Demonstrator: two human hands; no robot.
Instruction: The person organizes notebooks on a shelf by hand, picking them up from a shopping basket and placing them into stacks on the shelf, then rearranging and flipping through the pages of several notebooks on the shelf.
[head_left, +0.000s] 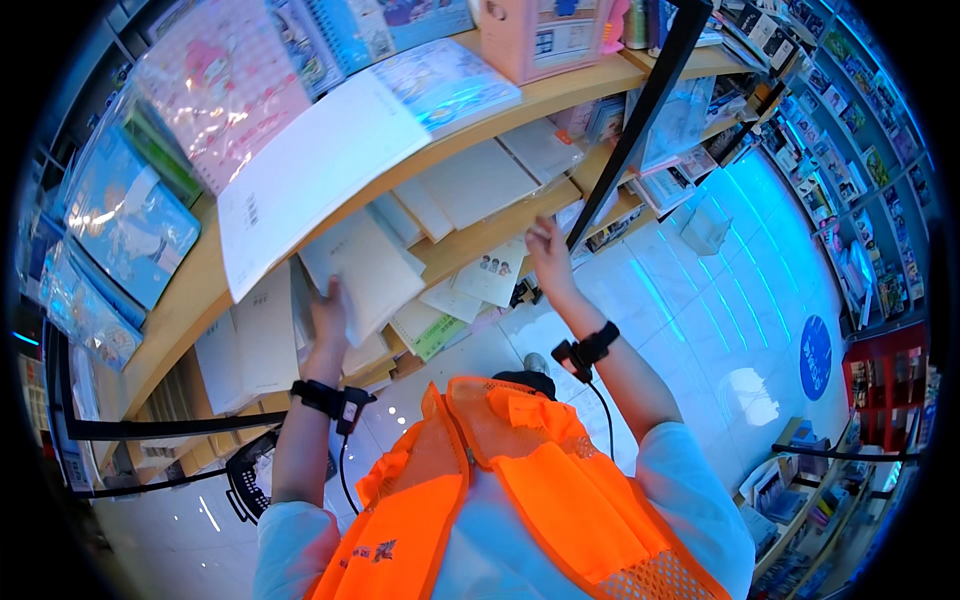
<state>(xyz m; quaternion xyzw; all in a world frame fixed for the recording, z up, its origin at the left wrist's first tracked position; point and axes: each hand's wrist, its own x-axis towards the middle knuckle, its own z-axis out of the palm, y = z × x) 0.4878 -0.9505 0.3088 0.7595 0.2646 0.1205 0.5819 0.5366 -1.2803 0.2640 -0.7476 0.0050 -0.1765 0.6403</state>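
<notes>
My left hand (328, 311) grips the left edge of a white paper pad (367, 270), thumb on top, at the lower shelf (510, 225). My left fingertips are hidden under the pad. My right hand (549, 259) hangs to the right, in front of the shelf edge, fingers loosely bent and holding nothing. Other white pads (472, 184) lie behind on the same shelf. Left of my left hand, more white pads (259, 337) rest partly over the edge. Above, a large white pad (322, 165) lies on the upper shelf (442, 154).
Plastic-wrapped notebooks, a pink one (217, 82) and a blue one (131, 210), stand on the upper shelf. Below sit loose-leaf packs (431, 330). A black basket (251, 472) is on the floor at left. A clear bin (705, 225) stands on the tiles.
</notes>
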